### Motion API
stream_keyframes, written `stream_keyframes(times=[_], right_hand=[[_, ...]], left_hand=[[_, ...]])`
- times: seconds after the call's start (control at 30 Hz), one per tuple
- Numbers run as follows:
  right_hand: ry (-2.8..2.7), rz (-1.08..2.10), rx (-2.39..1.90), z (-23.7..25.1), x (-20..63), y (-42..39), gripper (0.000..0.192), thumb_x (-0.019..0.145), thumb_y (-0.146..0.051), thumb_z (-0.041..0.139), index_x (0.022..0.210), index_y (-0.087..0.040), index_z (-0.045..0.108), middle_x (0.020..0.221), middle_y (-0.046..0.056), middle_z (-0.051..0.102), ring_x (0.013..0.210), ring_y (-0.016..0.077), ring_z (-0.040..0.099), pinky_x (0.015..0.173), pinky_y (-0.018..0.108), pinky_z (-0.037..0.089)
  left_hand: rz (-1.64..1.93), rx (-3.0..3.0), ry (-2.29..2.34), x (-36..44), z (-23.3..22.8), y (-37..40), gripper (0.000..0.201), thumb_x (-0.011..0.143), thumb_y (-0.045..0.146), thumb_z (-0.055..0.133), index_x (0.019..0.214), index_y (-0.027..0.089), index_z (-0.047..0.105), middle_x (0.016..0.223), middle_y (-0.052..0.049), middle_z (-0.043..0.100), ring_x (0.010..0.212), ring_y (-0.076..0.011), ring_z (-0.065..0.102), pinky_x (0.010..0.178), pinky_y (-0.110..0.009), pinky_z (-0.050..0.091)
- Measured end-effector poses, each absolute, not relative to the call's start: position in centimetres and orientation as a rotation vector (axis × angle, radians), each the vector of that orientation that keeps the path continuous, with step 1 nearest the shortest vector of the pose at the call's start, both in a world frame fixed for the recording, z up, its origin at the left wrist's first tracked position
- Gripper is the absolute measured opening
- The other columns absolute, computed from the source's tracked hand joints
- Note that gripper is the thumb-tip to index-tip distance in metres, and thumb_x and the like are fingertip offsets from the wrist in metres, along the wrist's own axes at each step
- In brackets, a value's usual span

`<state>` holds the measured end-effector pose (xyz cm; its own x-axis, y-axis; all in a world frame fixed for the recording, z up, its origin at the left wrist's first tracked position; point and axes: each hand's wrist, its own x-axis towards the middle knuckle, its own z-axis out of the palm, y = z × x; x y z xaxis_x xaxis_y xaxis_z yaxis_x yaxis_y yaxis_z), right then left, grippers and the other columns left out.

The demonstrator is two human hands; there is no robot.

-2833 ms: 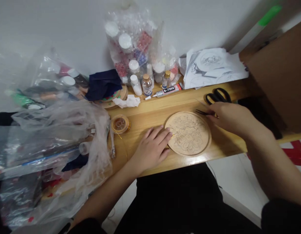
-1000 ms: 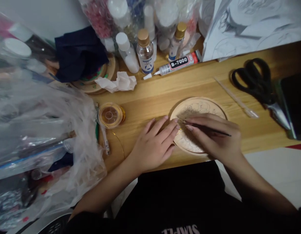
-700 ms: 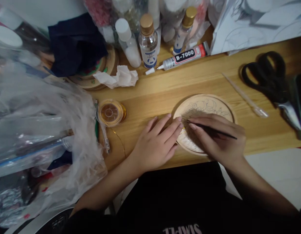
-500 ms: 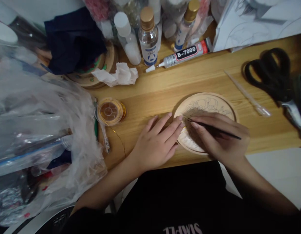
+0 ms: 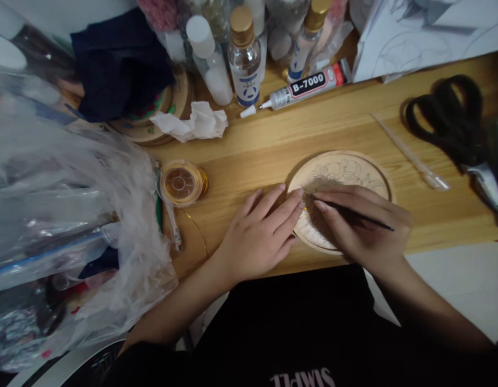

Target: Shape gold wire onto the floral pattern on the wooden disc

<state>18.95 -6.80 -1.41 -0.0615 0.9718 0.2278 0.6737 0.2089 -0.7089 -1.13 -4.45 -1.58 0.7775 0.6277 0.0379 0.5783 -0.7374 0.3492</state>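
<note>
Wooden disc, round and marked with a drawn pattern, lies flat near the front edge of the table, right of the wire spool. The left hand lies flat, fingers spread and gripping nothing, fingertips pressing at the disc's left rim where a thin gold wire from the spool seems to end. The right hand pinches dark tweezers, tips at that same spot. Judging by this, wire is being seated along a drawn line; the next move calls for small, steady nudges while the left fingertips hold the wire down.
</note>
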Motion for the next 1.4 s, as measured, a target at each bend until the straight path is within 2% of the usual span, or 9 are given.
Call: stream_keyframes(times=[0.23,0.67,0.77,0.87,0.97,1.1,1.17,1.27,1.4], right_hand=[[-1.824,0.565,-1.551,-1.3,18.9,-6.9,0.025,0.085,-0.016,0.064,0.103,-0.033,0.069,0.102,0.003,0.073,0.096,0.0224,0.07,0.083,0.042,0.059],[-1.758,0.516,-1.424,-1.7,19.1,-6.5,0.027,0.079,-0.009,0.068,0.102,-0.024,0.07,0.096,0.003,0.074,0.087,0.0193,0.071,0.079,0.036,0.059],[-1.711,0.485,-1.447,-1.4,19.9,-6.4,0.027,0.079,-0.009,0.068,0.102,-0.023,0.07,0.098,0.005,0.073,0.09,0.0206,0.07,0.082,0.038,0.057],[-1.941,0.368,-1.338,-0.8,21.4,-6.1,0.029,0.08,-0.01,0.065,0.107,-0.021,0.067,0.105,0.009,0.07,0.097,0.0239,0.067,0.085,0.042,0.055],[-2.35,0.203,-1.184,-0.3,22.8,-5.8,0.029,0.085,-0.013,0.054,0.113,-0.012,0.062,0.1,0.014,0.068,0.099,0.0293,0.063,0.082,0.045,0.052],[-2.655,0.039,-1.13,-0.2,23.3,-5.4,0.034,0.092,-0.025,0.048,0.121,-0.009,0.058,0.085,0.01,0.066,0.082,0.024,0.059,0.072,0.038,0.046],[-2.719,0.013,-1.134,-0.4,23.0,-5.4,0.037,0.092,-0.025,0.051,0.126,-0.01,0.055,0.088,0.009,0.069,0.082,0.0217,0.06,0.072,0.035,0.042],[-2.759,0.003,-1.136,-0.7,22.7,-5.4,0.04,0.092,-0.021,0.052,0.129,-0.009,0.053,0.101,0.011,0.07,0.092,0.0238,0.062,0.076,0.036,0.04],[-2.757,-0.001,-1.142,-0.8,22.6,-5.4,0.043,0.091,-0.019,0.053,0.133,-0.008,0.05,0.105,0.011,0.071,0.094,0.0254,0.062,0.078,0.036,0.039]], left_hand=[[0.2,2.653,0.919,-1.1,-1.6,-4.4,0.046,0.093,0.033,0.052,0.134,0.012,0.053,0.149,-0.005,0.046,0.136,-0.029,0.04,0.111,-0.045,0.034],[0.149,2.734,0.9,-1.1,-1.4,-4.4,0.054,0.093,0.043,0.054,0.136,0.011,0.051,0.149,-0.007,0.046,0.134,-0.0306,0.041,0.11,-0.047,0.033],[0.164,2.729,0.891,-1.2,-1.4,-4.3,0.055,0.093,0.043,0.055,0.136,0.01,0.05,0.149,-0.006,0.046,0.134,-0.0308,0.041,0.11,-0.047,0.033],[0.17,2.726,0.883,-1.3,-1.4,-4.3,0.055,0.092,0.043,0.056,0.135,0.01,0.051,0.149,-0.006,0.047,0.134,-0.0311,0.041,0.11,-0.048,0.033],[0.164,2.723,0.885,-1.3,-1.5,-4.3,0.054,0.092,0.043,0.056,0.135,0.01,0.051,0.149,-0.005,0.046,0.134,-0.031,0.04,0.11,-0.047,0.033],[0.168,2.724,0.884,-1.2,-1.6,-4.4,0.055,0.092,0.044,0.056,0.135,0.01,0.051,0.15,-0.005,0.046,0.134,-0.0309,0.04,0.11,-0.048,0.033],[0.167,2.725,0.886,-1.2,-1.6,-4.4,0.056,0.091,0.044,0.057,0.136,0.01,0.05,0.15,-0.005,0.045,0.134,-0.0309,0.04,0.11,-0.048,0.033],[0.159,2.72,0.887,-1.2,-1.5,-4.3,0.057,0.091,0.043,0.057,0.137,0.01,0.049,0.15,-0.006,0.045,0.135,-0.0309,0.04,0.11,-0.048,0.033],[0.167,2.716,0.885,-1.2,-1.5,-4.3,0.057,0.091,0.044,0.057,0.136,0.01,0.05,0.151,-0.006,0.044,0.135,-0.0312,0.039,0.111,-0.048,0.032]])
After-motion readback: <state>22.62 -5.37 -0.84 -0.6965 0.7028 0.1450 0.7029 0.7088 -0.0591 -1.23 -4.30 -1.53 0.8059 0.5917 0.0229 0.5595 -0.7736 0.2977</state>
